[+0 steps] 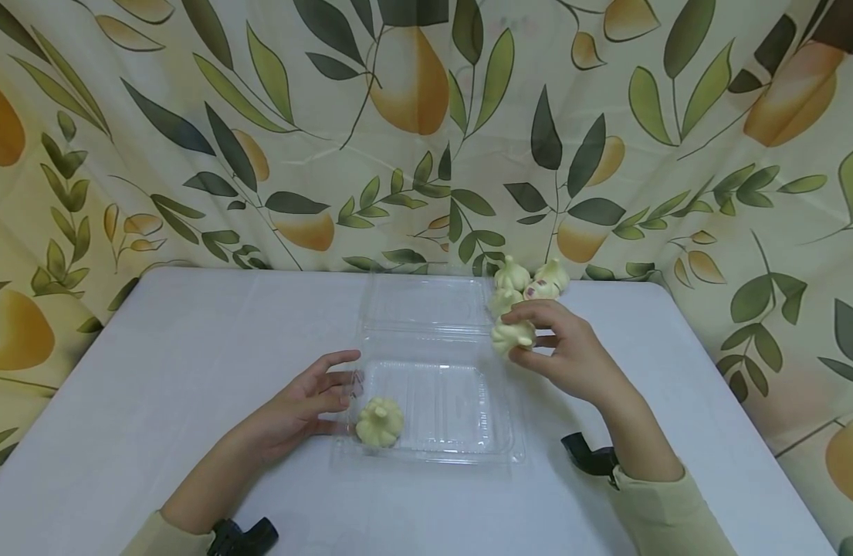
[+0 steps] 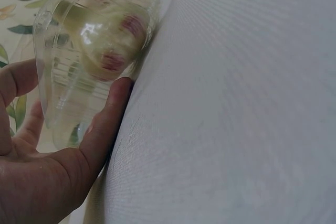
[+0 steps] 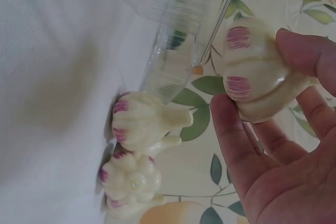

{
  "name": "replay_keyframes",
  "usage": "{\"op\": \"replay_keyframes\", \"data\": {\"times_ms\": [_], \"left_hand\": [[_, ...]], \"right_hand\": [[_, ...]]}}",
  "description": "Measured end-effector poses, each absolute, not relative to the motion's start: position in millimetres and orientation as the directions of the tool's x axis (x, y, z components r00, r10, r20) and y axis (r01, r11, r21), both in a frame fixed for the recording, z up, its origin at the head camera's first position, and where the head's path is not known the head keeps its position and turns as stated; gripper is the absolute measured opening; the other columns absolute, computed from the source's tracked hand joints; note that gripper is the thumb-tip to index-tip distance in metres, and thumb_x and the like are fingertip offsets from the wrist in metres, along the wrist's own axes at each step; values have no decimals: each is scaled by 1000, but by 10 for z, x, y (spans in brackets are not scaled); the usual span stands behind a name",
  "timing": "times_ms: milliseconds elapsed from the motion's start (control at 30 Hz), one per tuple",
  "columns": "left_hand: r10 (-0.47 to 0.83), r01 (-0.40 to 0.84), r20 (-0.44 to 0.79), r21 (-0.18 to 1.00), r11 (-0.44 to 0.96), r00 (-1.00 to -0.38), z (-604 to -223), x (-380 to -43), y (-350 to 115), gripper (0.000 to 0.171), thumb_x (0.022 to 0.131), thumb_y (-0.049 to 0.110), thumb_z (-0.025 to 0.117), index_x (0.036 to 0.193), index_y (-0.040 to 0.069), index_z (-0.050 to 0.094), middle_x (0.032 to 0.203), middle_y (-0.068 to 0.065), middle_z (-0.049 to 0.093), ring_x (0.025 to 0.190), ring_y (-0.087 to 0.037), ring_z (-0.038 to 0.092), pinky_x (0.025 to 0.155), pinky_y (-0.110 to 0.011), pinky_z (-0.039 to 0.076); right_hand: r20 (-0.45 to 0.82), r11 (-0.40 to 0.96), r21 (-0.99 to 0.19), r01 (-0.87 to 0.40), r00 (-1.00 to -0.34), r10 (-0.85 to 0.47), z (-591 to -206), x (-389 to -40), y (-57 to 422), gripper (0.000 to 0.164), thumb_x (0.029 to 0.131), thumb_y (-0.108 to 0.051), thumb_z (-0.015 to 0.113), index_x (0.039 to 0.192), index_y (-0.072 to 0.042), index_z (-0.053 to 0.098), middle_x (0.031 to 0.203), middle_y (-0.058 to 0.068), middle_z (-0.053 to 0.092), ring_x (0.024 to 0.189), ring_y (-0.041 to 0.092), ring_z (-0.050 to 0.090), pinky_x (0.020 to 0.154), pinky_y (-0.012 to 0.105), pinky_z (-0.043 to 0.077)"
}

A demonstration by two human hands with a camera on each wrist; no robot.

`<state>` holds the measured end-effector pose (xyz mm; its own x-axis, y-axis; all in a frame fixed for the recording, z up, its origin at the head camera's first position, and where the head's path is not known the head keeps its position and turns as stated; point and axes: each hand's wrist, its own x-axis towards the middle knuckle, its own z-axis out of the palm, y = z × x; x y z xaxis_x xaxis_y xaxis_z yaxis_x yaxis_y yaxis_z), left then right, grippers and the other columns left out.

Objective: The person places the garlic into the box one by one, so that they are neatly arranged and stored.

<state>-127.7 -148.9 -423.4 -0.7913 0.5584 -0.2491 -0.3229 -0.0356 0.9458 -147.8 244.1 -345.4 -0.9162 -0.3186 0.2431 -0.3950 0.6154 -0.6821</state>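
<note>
My right hand [image 1: 572, 351] pinches a garlic bulb [image 1: 513, 337] between thumb and fingers, raised near the right edge of a clear plastic clamshell box [image 1: 433, 455]. In the right wrist view, purple streaks mark the held bulb's base. The box lies with its lid [image 1: 426, 303] folded back toward the far side. One garlic bulb [image 1: 380, 422] sits inside its near left corner. At the box's left wall, my left hand [image 1: 297, 405] has its fingers spread and extended, with fingertips against or very near the plastic. In the left wrist view, its thumb [image 2: 107, 124] lies along the tabletop below the box.
Several more garlic bulbs [image 1: 511, 275] cluster at the table's far edge, right of the lid. A white cloth [image 1: 211, 332] covers the table. Behind it hangs a curtain [image 1: 426, 177] printed with leaves and fruit. Black wrist mounts [image 1: 589, 455] sit near both sleeves.
</note>
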Motion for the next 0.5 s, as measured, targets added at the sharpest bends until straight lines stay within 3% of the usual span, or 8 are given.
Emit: {"op": "replay_keyframes", "data": {"times_ms": [500], "left_hand": [[556, -321, -255, 947, -23, -791, -4244, -1283, -1496, 70, 98, 12, 60, 157, 21, 23, 157, -19, 26, 141, -40, 30, 97, -52, 51]], "right_hand": [[217, 546, -738, -397, -905, -365, -3501, -1453, 2302, 44, 79, 2, 80, 117, -18, 69, 129, 1, 61, 111, 18, 58, 86, 30, 56]]}}
